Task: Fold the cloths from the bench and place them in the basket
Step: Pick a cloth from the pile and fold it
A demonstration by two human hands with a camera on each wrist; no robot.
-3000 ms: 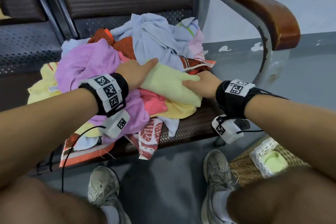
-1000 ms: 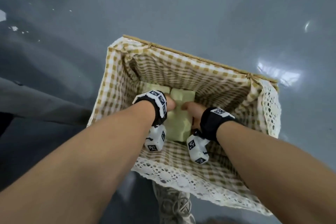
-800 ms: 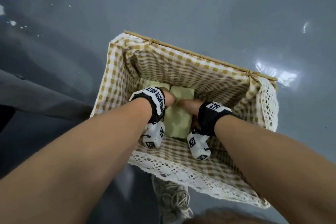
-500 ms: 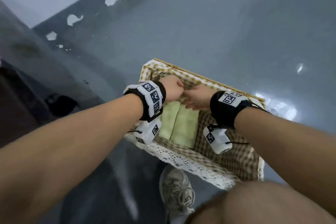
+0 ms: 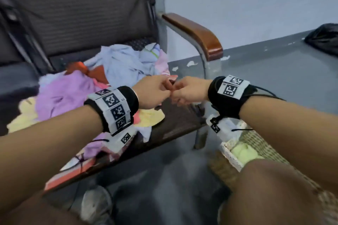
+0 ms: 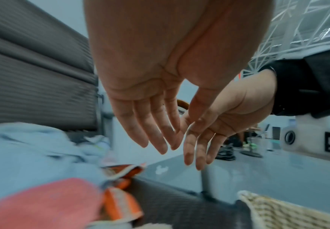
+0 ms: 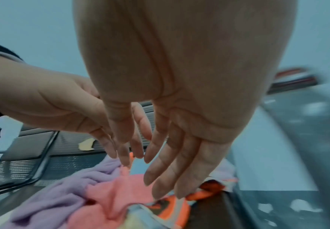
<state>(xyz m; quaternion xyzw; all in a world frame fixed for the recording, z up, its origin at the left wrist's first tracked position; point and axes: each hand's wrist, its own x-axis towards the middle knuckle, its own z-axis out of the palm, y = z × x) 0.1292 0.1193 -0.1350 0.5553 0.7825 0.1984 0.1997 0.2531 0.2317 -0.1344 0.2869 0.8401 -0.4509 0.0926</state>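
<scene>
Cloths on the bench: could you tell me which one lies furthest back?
The pale blue cloth, heaped against the backrest behind the purple cloth and yellow cloth.

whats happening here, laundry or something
A person is folding cloths from a heap of mixed coloured cloths on a dark perforated metal bench and putting them in a woven lined basket on the floor. Pale green folded cloth already lies in the basket. The left hand and right hand are both empty, fingers straight, above the heap.
</scene>
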